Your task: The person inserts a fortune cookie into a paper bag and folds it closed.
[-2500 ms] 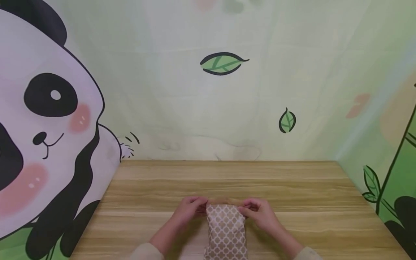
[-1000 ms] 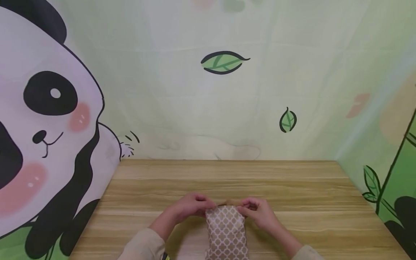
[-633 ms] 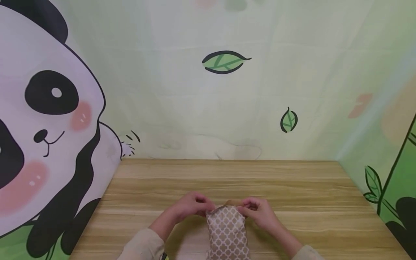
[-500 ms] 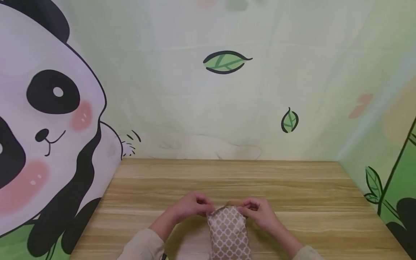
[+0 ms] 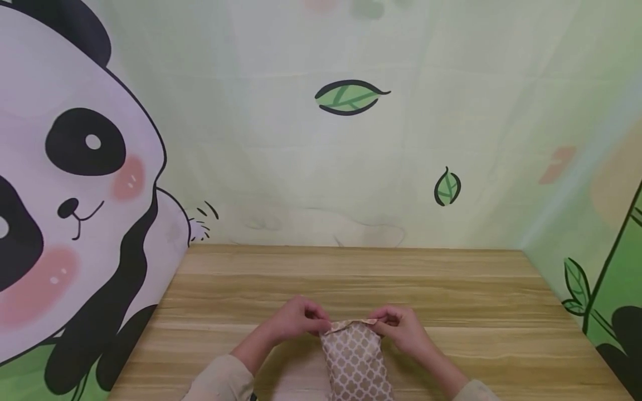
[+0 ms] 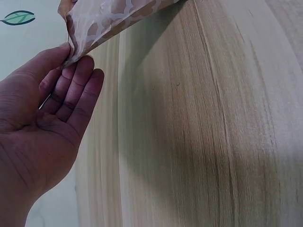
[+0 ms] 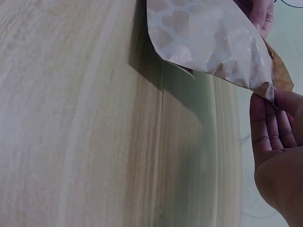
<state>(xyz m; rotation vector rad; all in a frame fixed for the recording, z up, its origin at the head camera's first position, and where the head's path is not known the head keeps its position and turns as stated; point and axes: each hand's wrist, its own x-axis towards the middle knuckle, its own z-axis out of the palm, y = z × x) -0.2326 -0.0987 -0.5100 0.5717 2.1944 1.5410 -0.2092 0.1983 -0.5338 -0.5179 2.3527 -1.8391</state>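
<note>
At the far left, a large cartoon panda point(image 5: 75, 184) is printed on the backdrop that runs along the left edge of the wooden table point(image 5: 351, 278). Moving right along the near part of the table, the person's left hand point(image 5: 296, 320) comes in over a pale sleeve point(image 5: 220, 381). Its thumb and fingers pinch the left top corner of a brown paper bag point(image 5: 356, 362) with a white lattice pattern; in the left wrist view the thumb and forefinger close on the corner of the paper while the other fingers point(image 6: 78, 97) lie loosely straight beneath it.

The bag sits in the middle of the near edge of the table, between the two hands, its top edge turned to the far side and lifted a little off the wood, its lower part running out of the head view at the near side.

To its right, the right hand point(image 5: 401, 328) pinches the right top corner in the same way; in the right wrist view the fingers point(image 7: 267, 132) lie together under the crumpled paper corner.

Above, on the pale green far wall, are a large printed leaf point(image 5: 349, 97) and, farther right, a small leaf point(image 5: 446, 187). At the far right edge stands printed bamboo point(image 5: 602, 267).
</note>
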